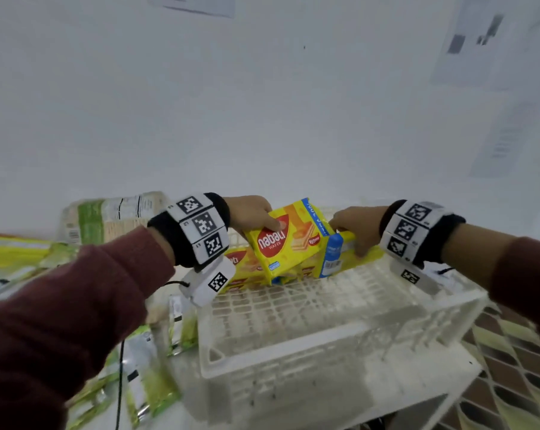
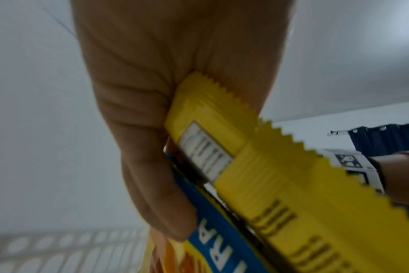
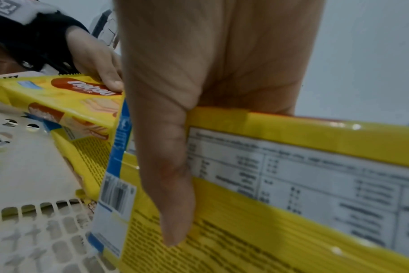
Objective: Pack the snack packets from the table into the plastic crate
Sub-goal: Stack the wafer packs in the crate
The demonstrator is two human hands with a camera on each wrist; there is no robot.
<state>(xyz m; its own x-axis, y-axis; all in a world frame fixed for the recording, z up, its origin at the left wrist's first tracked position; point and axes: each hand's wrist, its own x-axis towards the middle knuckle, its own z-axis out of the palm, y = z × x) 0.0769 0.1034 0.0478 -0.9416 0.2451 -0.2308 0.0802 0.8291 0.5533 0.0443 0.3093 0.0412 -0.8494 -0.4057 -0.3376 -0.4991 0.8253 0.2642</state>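
Over the white crate (image 1: 340,352), left hand (image 1: 251,214) gripping a yellow wafer pack (image 1: 289,240), right hand (image 1: 357,226) gripping another yellow pack (image 3: 292,166), green packets (image 1: 144,377) on the table

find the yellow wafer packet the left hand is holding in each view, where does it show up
Head: the front-facing wafer packet sits at centre, gripped by the left hand over the crate.
Left wrist: it runs from the centre to the lower right, its serrated end in the palm.
Right wrist: at the left edge, logo upside down.
Shared landmark: the left thumb pressing the red logo, seen in the head and right wrist views.
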